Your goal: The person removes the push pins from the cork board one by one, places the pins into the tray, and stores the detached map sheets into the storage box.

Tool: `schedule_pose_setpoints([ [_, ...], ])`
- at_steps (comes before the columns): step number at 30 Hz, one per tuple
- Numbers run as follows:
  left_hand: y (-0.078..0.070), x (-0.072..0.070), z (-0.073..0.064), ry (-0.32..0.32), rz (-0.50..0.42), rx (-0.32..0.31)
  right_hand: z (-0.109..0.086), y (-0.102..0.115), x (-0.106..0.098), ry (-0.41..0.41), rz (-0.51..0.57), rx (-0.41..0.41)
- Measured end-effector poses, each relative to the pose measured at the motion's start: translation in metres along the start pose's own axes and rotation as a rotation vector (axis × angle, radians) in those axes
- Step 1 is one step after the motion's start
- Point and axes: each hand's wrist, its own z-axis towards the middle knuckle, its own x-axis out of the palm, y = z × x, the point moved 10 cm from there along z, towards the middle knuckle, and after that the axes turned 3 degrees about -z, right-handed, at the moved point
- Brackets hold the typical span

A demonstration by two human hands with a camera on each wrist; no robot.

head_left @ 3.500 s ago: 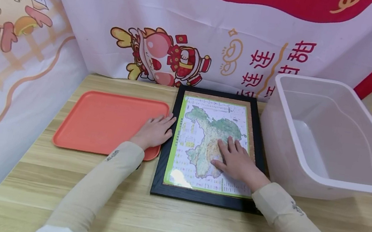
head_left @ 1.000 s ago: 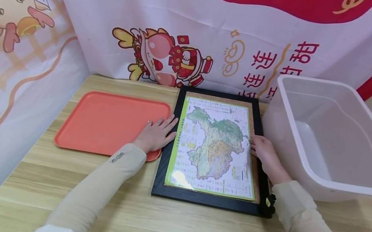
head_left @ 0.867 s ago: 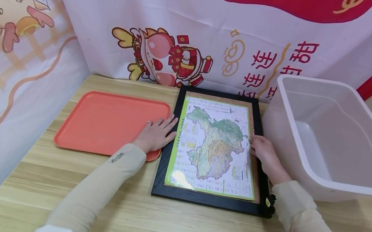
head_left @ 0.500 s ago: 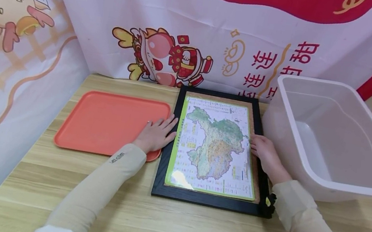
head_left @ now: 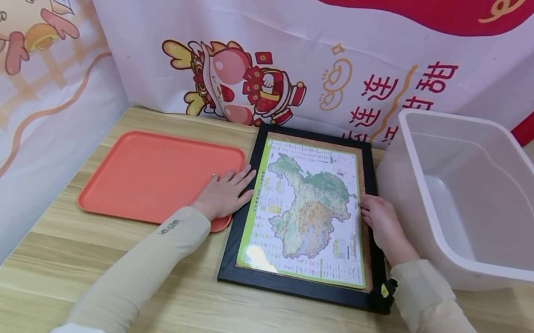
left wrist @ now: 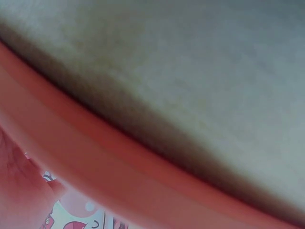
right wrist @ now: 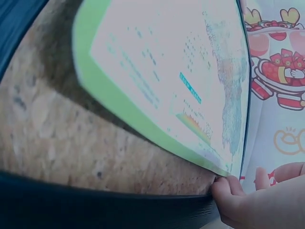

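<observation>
A black picture frame lies flat on the table with a cork backing. On the cork is a laminated, green-edged map printed with relief colours and small text. My left hand lies across the right rim of the orange tray, its fingers straight and reaching onto the frame's left border. With bent fingers, my right hand pinches the map's right edge beside the frame's right border. In the right wrist view the fingertips are right at that edge, and a dark shadow runs under the map.
A deep translucent white plastic bin stands close on the right of the frame. A printed cloth hangs behind the wooden table. A black band with a yellow mark sits by the right wrist, over the frame's near corner.
The right hand has moved from lying flat on the map to its right edge. The left hand keeps its place, and over the last second both hands are still.
</observation>
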Motion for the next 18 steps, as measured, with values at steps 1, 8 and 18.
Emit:
schedule_pose_setpoints([
  [1,0.000,0.000,0.000,0.000,0.000,0.000,0.000,0.000,0.000,0.002,0.011,0.002],
  [8,0.000,0.000,-0.001,-0.002,0.000,0.000,-0.006,0.006,-0.001,0.004,-0.069,-0.011],
  [18,-0.003,-0.002,-0.003,0.009,-0.002,-0.002,-0.011,0.021,-0.003,-0.047,-0.341,-0.209],
])
